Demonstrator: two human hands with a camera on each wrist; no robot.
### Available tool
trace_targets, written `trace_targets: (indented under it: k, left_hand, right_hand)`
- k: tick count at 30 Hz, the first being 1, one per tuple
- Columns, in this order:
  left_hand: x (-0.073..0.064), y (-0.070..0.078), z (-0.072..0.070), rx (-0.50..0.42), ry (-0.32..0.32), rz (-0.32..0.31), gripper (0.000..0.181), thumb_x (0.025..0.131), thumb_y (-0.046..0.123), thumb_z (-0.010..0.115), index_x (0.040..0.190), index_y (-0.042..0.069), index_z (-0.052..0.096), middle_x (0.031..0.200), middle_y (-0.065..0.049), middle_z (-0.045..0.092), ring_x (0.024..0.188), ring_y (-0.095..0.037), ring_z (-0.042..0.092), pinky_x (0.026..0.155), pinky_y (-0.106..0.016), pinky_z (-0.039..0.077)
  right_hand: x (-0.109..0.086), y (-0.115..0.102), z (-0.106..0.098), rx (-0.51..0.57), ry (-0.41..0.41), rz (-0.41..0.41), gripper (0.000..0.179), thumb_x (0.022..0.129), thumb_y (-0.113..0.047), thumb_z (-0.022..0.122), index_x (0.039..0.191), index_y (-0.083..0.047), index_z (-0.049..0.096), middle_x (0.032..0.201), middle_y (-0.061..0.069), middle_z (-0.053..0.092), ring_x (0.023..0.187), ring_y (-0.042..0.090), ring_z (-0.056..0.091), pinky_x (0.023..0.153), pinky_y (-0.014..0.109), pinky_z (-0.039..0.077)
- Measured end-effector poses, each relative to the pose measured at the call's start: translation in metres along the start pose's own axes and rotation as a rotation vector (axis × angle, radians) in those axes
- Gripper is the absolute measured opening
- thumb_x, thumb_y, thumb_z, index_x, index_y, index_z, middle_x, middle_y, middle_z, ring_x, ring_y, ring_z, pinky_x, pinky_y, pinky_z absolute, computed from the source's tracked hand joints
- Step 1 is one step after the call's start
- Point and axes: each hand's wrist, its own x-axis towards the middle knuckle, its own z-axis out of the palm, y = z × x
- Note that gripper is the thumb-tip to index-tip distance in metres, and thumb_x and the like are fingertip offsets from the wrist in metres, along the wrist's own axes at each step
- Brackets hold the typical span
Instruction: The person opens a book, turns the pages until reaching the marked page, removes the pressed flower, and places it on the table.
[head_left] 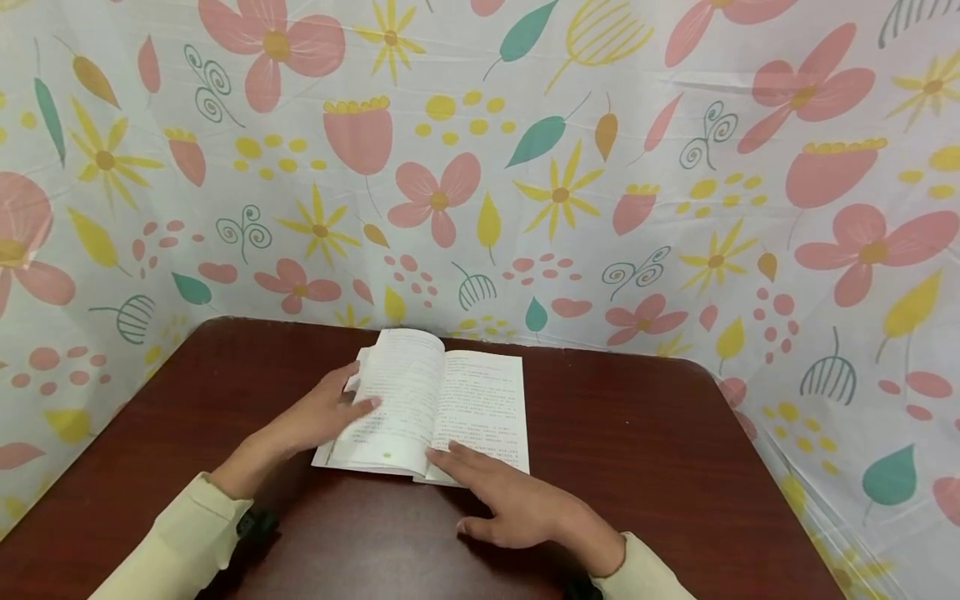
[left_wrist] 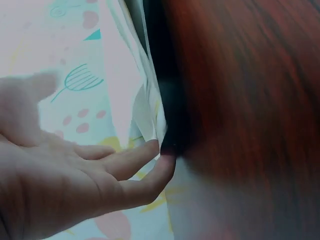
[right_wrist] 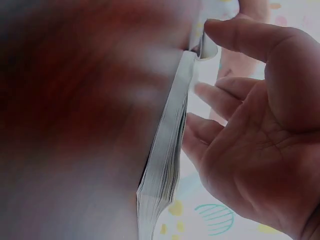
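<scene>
An open book (head_left: pixel 480 392) with printed white pages lies on the table, its left-hand leaves bulging upward. My left hand (head_left: pixel 318 412) is at the book's left edge, thumb spread over the left page. In the left wrist view the fingertips (left_wrist: pixel 167 162) touch the edges of the leaves (left_wrist: pixel 142 95), with the thumb held well apart. My right hand (head_left: pixel 517 500) reaches over the lower right page, fingers extended near the spine and thumb out below the book. From the right wrist, the book's thick page block (right_wrist: pixel 165 145) shows edge-on beside the fingers.
The dark reddish-brown tabletop (head_left: pixel 637 450) spreads around the book. A white cloth with flower and leaf prints (head_left: pixel 480 167) hangs behind the table and along both sides. Each wrist bears a black device, the left one (head_left: pixel 257 525) showing below the pale sleeve (head_left: pixel 180 537).
</scene>
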Motion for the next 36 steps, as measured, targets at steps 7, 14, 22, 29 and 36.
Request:
trace_targets:
  k: [7, 14, 22, 29, 36]
  left_hand:
    - [-0.006, -0.001, 0.008, 0.306, -0.075, 0.153, 0.081, 0.098, 0.028, 0.079, 0.165, 0.011, 0.038, 0.172, -0.026, 0.012, 0.155, -0.05, 0.026, 0.112, -0.064, 0.039]
    - [-0.011, -0.001, 0.011, 0.434, -0.16, 0.126, 0.074, 0.098, 0.027, 0.078, 0.163, 0.015, 0.044, 0.171, -0.019, 0.03, 0.155, -0.049, 0.027, 0.109, -0.081, 0.027]
    - [-0.012, -0.001, 0.013, 0.446, -0.156, 0.125, 0.076, 0.097, 0.025, 0.079, 0.163, 0.016, 0.044, 0.171, -0.017, 0.029, 0.156, -0.047, 0.025, 0.11, -0.082, 0.025]
    - [-0.013, 0.0, 0.012, 0.44, -0.16, 0.122, 0.076, 0.097, 0.025, 0.079, 0.163, 0.017, 0.044, 0.171, -0.017, 0.029, 0.156, -0.047, 0.025, 0.11, -0.082, 0.025]
    - [-0.012, -0.001, 0.01, 0.435, -0.172, 0.121, 0.076, 0.097, 0.027, 0.079, 0.163, 0.018, 0.044, 0.172, -0.017, 0.028, 0.157, -0.046, 0.024, 0.11, -0.082, 0.024]
  right_hand:
    - [0.0, 0.011, -0.01, 0.032, 0.04, 0.084, 0.072, 0.102, -0.018, 0.073, 0.165, -0.013, 0.039, 0.169, 0.004, 0.039, 0.157, 0.021, 0.035, 0.125, 0.042, 0.032]
    - [-0.001, 0.021, -0.017, -0.127, 0.159, 0.132, 0.05, 0.092, -0.021, 0.086, 0.138, -0.008, 0.07, 0.155, 0.005, 0.058, 0.144, 0.023, 0.053, 0.114, 0.042, 0.046]
    - [-0.002, 0.024, -0.026, -0.142, 0.172, 0.123, 0.028, 0.089, -0.016, 0.087, 0.116, -0.009, 0.081, 0.14, 0.005, 0.069, 0.132, 0.021, 0.064, 0.106, 0.038, 0.052]
    - [-0.005, 0.028, -0.032, -0.169, 0.272, 0.072, 0.017, 0.094, 0.003, 0.076, 0.104, -0.008, 0.083, 0.118, 0.003, 0.078, 0.117, 0.019, 0.072, 0.096, 0.037, 0.058]
    - [-0.003, 0.031, -0.029, -0.092, 0.603, 0.26, 0.067, 0.089, -0.009, 0.085, 0.147, 0.007, 0.055, 0.162, 0.022, 0.045, 0.152, 0.038, 0.041, 0.114, 0.053, 0.045]
